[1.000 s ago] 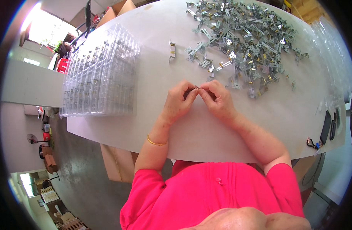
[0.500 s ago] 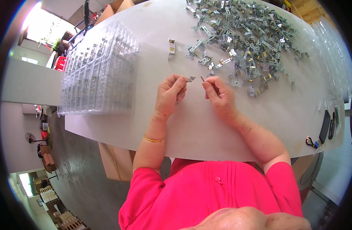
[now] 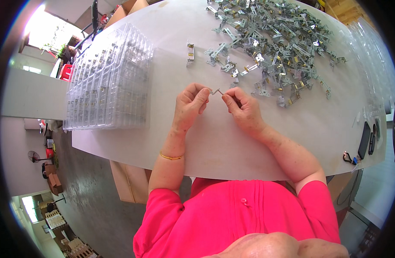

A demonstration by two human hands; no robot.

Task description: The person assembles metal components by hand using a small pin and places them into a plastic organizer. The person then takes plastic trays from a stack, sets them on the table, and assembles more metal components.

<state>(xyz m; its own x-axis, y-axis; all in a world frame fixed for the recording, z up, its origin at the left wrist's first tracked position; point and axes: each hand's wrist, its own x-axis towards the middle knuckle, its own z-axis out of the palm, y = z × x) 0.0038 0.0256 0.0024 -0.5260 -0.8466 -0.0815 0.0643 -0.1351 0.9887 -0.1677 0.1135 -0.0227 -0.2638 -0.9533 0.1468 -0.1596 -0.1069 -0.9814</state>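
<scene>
In the head view, the left hand (image 3: 189,106) pinches a small metal piece (image 3: 212,91) between the hands, the right hand (image 3: 245,111) grips a thin rod (image 3: 220,92) beside it, and on the tabletop (image 3: 232,157) brackets (image 3: 288,43) lie heaped beyond them, clear boxes (image 3: 109,86) leftward.

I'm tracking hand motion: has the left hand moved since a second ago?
Yes: the left hand has shifted slightly left, nearer to the clear boxes, judged against those boxes.

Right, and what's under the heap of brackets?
Pale tabletop shows around the heap and between its looser brackets. Whatever lies beneath its dense middle is covered, so I can't tell.
</scene>
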